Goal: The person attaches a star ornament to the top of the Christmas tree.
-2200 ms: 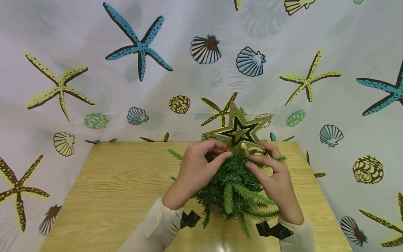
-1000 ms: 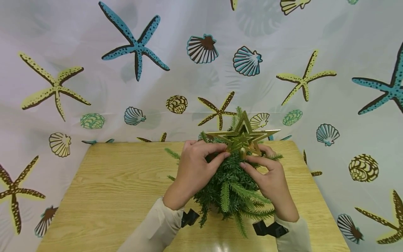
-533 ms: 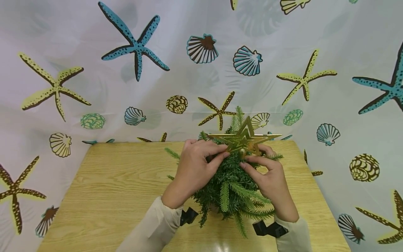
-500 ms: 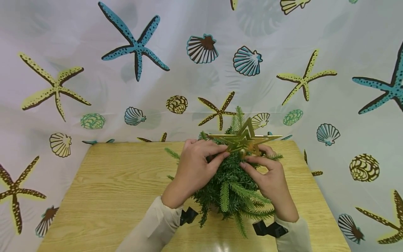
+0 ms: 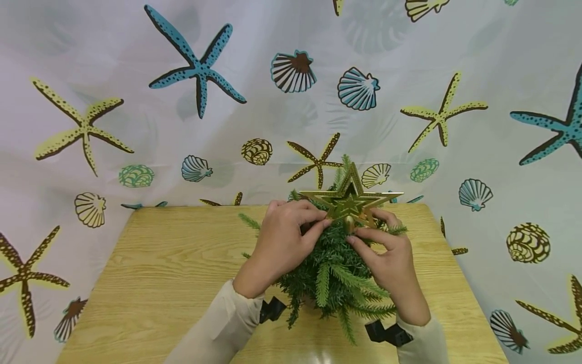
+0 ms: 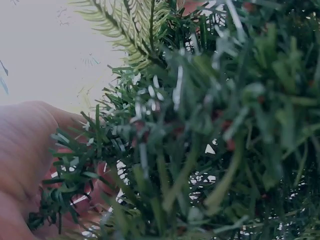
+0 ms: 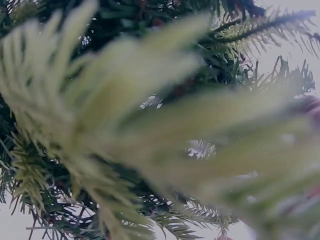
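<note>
A gold star tree topper (image 5: 350,203) stands at the top of a small artificial Christmas tree (image 5: 334,263) in the head view. My left hand (image 5: 286,237) comes from the left, with thumb and forefinger pinching at the star's lower left point. On the other side, my right hand (image 5: 392,255) pinches the topper's gold base (image 5: 349,224) between thumb and fingers; other fingers lie behind the star. Whether the base sits on a twig is hidden. In the left wrist view, green needles (image 6: 200,125) cover most of my left hand (image 6: 25,155). Blurred sprigs (image 7: 125,115) fill the right wrist view.
The tree stands on a light wood table (image 5: 173,258). Behind and beside it hangs a white curtain (image 5: 273,116) printed with starfish and shells. Long light-green sprigs (image 5: 323,285) stick out toward the front.
The star was turned askew, showing dark inner bands; it then levelled and leaned back, and now stands slightly more upright than half a second ago. Both hands keep nearly the same place.
</note>
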The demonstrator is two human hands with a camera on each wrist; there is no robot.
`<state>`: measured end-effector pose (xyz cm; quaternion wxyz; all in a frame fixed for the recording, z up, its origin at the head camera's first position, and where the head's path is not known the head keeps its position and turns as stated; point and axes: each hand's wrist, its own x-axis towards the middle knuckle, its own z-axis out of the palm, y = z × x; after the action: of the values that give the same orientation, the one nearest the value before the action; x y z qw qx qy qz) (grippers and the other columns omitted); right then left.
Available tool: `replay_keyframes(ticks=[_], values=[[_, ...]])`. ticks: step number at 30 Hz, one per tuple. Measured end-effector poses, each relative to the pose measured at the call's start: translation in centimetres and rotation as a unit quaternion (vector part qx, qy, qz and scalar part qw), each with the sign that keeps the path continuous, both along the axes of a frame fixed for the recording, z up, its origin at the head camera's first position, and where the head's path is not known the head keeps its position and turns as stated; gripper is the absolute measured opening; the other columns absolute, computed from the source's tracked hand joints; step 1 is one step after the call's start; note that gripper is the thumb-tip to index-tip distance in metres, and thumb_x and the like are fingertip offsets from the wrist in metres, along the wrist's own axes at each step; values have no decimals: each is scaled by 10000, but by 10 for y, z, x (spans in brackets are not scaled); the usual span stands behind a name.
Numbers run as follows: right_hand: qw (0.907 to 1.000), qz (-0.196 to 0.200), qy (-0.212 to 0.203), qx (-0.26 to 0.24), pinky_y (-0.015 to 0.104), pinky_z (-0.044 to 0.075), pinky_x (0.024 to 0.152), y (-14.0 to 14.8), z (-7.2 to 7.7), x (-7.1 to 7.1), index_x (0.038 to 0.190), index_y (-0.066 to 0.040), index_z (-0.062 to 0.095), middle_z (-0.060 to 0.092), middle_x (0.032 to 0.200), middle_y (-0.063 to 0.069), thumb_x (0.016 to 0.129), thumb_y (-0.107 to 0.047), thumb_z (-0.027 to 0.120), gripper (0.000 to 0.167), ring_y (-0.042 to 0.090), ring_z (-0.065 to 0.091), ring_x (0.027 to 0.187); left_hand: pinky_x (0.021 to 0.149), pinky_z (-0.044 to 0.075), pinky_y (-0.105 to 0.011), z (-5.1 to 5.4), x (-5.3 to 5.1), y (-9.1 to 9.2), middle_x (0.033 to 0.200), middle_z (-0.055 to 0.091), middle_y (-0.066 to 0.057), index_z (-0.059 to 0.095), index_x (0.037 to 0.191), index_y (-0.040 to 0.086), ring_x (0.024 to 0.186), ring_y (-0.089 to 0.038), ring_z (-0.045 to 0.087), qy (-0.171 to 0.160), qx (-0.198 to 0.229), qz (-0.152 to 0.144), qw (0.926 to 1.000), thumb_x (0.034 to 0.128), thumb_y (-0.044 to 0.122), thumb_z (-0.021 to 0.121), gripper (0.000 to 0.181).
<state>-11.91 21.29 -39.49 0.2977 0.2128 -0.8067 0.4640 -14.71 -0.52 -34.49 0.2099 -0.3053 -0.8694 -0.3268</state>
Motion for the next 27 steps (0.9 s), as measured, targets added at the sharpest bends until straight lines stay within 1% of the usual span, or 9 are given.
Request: replay_keyframes(ticks=[3, 8, 12, 14, 16, 19, 21, 23, 27], values=[[9998, -75, 125, 163, 493, 501, 876, -2, 1, 0, 944, -6, 816, 609, 1305, 261, 793, 79, 846, 176, 370, 553, 1237, 840, 434, -470, 1, 0, -1, 922, 752, 33, 835, 1018, 130, 754, -136, 663, 59, -150, 41, 9999, 945, 191, 790, 105], [9988, -177, 296, 335, 436, 535, 826, -4, 2, 0, 936, -17, 820, 613, 1285, 254, 788, 61, 860, 172, 361, 616, 1150, 824, 426, -453, 3, 0, -3, 910, 746, 42, 835, 1031, 140, 721, -117, 633, 133, -279, 66, 9995, 946, 184, 789, 106], [9987, -138, 363, 334, 315, 531, 861, -5, 2, -2, 936, -12, 819, 626, 1275, 240, 784, 70, 858, 178, 354, 626, 1144, 816, 416, -451, 4, 0, -3, 905, 740, 45, 834, 1036, 139, 699, -115, 616, 51, -275, 107, 9996, 945, 185, 790, 112], [9992, -72, 310, 259, 274, 520, 883, -4, 2, -2, 938, -17, 820, 630, 1287, 226, 786, 80, 852, 183, 334, 620, 1166, 833, 420, -462, 3, 0, -3, 906, 739, 43, 833, 1037, 138, 701, -117, 620, -38, -253, 140, 9996, 948, 192, 787, 114], [9997, 5, 221, 122, 320, 501, 945, -3, 2, -1, 937, -18, 821, 629, 1306, 212, 792, 98, 840, 187, 341, 582, 1223, 853, 425, -476, 3, 0, -3, 907, 740, 41, 831, 1032, 140, 712, -121, 626, -150, -206, 166, 9995, 952, 202, 783, 112], [9998, 103, 118, -113, 431, 473, 999, -1, 3, 1, 931, -25, 822, 613, 1349, 189, 814, 112, 815, 180, 340, 564, 1249, 886, 428, -495, 2, 1, -3, 916, 745, 42, 825, 1015, 151, 743, -118, 638, -309, -100, 165, 9993, 955, 214, 781, 98], [9995, 130, 105, -273, 483, 448, 1022, 0, 3, 3, 925, -30, 822, 602, 1368, 172, 830, 115, 800, 174, 345, 564, 1250, 895, 429, -502, 1, 2, -3, 911, 744, 45, 821, 1004, 156, 740, -113, 631, -367, -36, 154, 9992, 951, 215, 786, 87], [9991, 142, 136, -383, 486, 438, 1032, 1, 5, 5, 927, -34, 821, 589, 1382, 165, 843, 115, 787, 174, 346, 562, 1258, 901, 427, -505, 1, 2, -3, 898, 740, 51, 820, 997, 158, 712, -99, 609, -388, 18, 136, 9992, 941, 212, 797, 81], [9986, 92, 212, -469, 442, 425, 1056, 5, 9, 9, 921, -22, 819, 571, 1384, 164, 830, 142, 780, 191, 337, 546, 1277, 881, 414, -478, 3, 3, -3, 860, 721, 78, 823, 992, 169, 643, -54, 543, -414, 88, 73, 9991, 928, 206, 810, 76]])
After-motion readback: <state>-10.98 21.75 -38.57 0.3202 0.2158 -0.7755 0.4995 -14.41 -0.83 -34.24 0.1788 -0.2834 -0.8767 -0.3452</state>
